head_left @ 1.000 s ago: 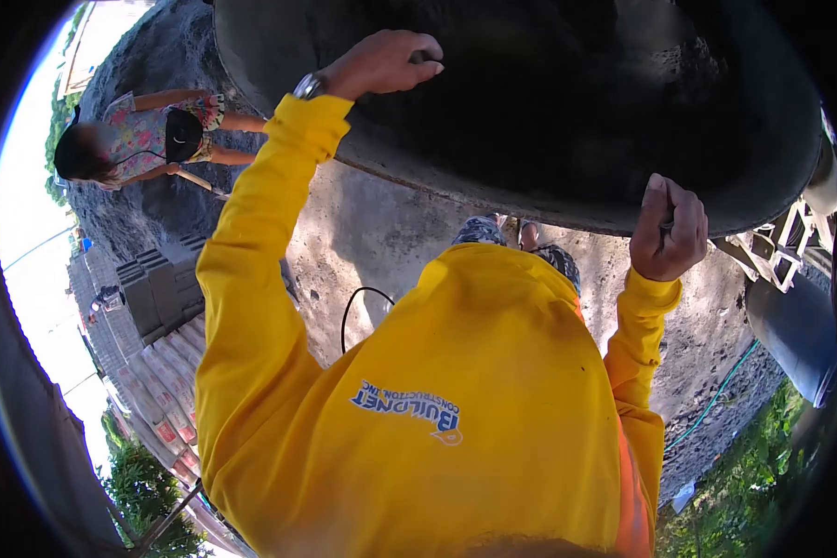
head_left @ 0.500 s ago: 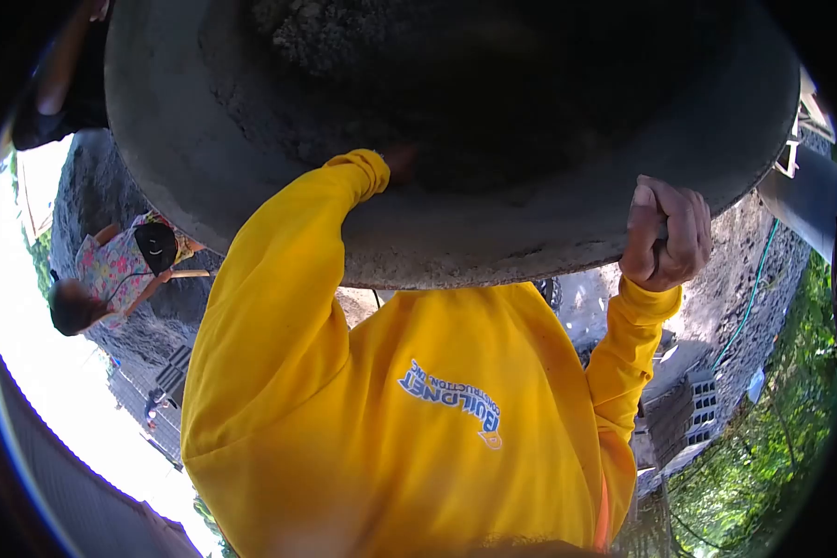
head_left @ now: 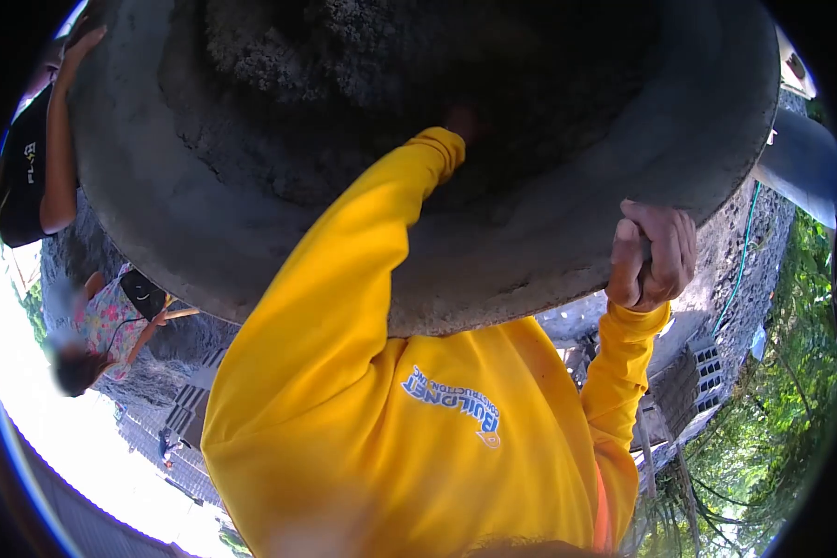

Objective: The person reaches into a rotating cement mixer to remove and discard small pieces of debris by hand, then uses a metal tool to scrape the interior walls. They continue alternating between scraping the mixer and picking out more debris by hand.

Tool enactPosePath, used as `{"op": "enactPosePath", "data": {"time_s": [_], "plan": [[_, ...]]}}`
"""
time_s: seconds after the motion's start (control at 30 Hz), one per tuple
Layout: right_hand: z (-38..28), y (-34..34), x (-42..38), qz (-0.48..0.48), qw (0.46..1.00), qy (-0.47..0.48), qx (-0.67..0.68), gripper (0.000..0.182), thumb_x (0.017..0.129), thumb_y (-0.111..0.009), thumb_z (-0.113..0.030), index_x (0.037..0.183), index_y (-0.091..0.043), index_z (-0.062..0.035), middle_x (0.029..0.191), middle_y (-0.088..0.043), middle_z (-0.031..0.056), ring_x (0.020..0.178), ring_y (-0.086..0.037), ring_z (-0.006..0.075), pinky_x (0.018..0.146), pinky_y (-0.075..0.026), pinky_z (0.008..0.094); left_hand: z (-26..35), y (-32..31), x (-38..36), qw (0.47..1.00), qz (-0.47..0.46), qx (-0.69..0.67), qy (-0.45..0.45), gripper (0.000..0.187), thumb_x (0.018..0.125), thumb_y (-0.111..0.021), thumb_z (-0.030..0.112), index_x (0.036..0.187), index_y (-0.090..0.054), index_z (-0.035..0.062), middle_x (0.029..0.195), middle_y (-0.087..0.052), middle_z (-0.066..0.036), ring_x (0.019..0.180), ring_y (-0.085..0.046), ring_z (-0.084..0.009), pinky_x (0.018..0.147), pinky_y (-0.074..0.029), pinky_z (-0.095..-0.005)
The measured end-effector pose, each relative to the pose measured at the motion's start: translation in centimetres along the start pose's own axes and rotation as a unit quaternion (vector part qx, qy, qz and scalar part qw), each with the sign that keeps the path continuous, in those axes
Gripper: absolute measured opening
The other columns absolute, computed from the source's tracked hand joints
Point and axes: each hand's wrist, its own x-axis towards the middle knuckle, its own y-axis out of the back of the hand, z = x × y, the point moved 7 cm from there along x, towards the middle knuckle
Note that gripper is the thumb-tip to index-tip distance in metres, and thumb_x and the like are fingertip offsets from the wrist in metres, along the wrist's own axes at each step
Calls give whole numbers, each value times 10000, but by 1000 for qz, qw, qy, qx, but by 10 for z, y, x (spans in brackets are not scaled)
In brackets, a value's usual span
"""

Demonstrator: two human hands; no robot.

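A large round grey drum [head_left: 530,270], its wall coated with something cement-like, fills the upper view; its inside is dark, with a rough pale crust [head_left: 288,56]. My right hand [head_left: 656,256] is closed around the near rim at the right, thumb and fingers curled over the edge. From the yellow left sleeve, my left arm reaches over the rim into the drum. My left hand [head_left: 463,121] is a dim shape in the shadow there; its fingers, and anything in them, cannot be made out.
At the far left a person in a dark shirt [head_left: 28,177] has a hand [head_left: 88,42] at the drum's rim. Behind stands a person in a floral top [head_left: 112,321] with a wooden handle [head_left: 182,312]. Hollow blocks [head_left: 707,372], a green hose [head_left: 739,256] and a metal cylinder [head_left: 800,163] lie rightward.
My left arm has reached further up and right into the drum. The rim sits lower in view. My right hand keeps its grip. The dark-shirted person's arm now shows along the left rim.
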Motion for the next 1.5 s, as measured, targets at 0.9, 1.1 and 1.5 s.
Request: {"op": "enactPosePath", "data": {"time_s": [0.9,1.1,1.5], "plan": [[2,-1,3,13,999,-35,-10,164,776,-629,-251,839,-680,-108,768,-706,40,641,-639,168,636,-468,317,56,-10,45,979,-110,-170,17,944,797,-717,590,1494,-372,55,1487,-455,-199,1377,-434,-359,1145,-357,-421],[1,-2,6,13,999,-32,-9,169,794,-625,-259,841,-683,-107,771,-708,38,655,-638,165,645,-461,314,78,-23,53,979,-145,-141,26,870,792,-758,509,1452,-427,50,1464,-485,-154,1342,-481,-310,1126,-383,-393],[-4,-1,11,0,1000,-23,-16,145,786,-604,-225,830,-674,-106,772,-706,41,633,-631,185,630,-461,315,134,105,-29,864,-351,-361,0,828,830,-729,465,1512,-353,184,1462,-476,-129,1362,-430,-378,812,-582,-558]]}}
